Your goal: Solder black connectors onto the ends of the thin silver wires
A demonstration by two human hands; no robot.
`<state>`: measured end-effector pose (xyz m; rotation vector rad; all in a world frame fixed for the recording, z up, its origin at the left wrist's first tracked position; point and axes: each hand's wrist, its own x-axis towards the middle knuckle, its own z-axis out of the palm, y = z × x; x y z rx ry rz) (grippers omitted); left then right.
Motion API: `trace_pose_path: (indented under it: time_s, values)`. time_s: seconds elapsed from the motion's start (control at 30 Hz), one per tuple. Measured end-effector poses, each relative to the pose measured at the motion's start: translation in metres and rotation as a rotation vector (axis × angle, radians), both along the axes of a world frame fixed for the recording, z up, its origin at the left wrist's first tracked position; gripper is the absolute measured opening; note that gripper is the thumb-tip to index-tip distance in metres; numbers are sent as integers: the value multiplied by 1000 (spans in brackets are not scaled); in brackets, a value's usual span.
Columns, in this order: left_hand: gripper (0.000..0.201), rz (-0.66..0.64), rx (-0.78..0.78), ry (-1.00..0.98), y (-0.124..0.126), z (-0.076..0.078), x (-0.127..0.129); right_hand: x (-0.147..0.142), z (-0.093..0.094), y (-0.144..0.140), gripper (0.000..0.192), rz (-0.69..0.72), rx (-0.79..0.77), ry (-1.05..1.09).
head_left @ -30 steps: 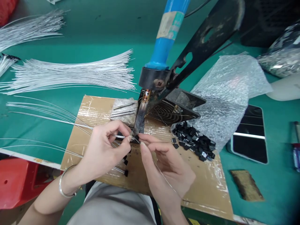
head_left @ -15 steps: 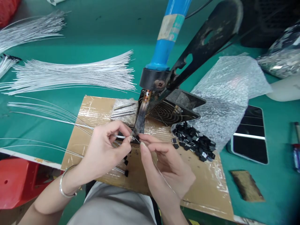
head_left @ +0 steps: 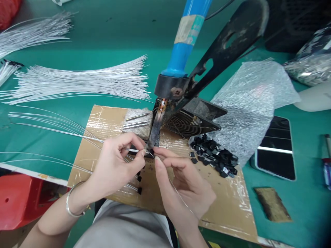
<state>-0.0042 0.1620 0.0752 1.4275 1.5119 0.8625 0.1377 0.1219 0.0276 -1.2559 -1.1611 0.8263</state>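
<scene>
A soldering iron with a blue handle (head_left: pixel 178 58) is clamped in a black stand (head_left: pixel 224 44), its tip pointing down between my hands. My left hand (head_left: pixel 120 163) pinches a thin white wire (head_left: pixel 100 140) close under the tip. Between the fingertips of my right hand (head_left: pixel 184 184) is a thin strand of solder wire (head_left: pixel 181 196), which trails back across the palm. Both sets of fingertips nearly meet at the tip, and the small part there is mostly hidden. Wires with black connector ends (head_left: pixel 139 190) lie beneath my left hand on the cardboard (head_left: pixel 222 210).
Behind the iron stands a black fan (head_left: pixel 188 122). A pad with metal rods (head_left: pixel 137 131) sits left of it. Small black pieces (head_left: pixel 214 155) are heaped by a bubble-wrap bag (head_left: pixel 248 103). A phone (head_left: pixel 276 148), a brown sponge (head_left: pixel 273 204) and a white wire bundle (head_left: pixel 82 81) lie on the green table.
</scene>
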Motion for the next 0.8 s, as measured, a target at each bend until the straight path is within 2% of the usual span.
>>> trace_pose_path:
  time_s: [0.27,0.5,0.8]
  values:
    - [8,3,-9,10,1,1,1,1,6,1,12,7,-20,-37]
    - [6,1,-22,6,2,0,2,4,-1,2,15,44,52,-81]
    - [7,11,-8,-20,0,2,2,5,-2,2,18,50,60,-77]
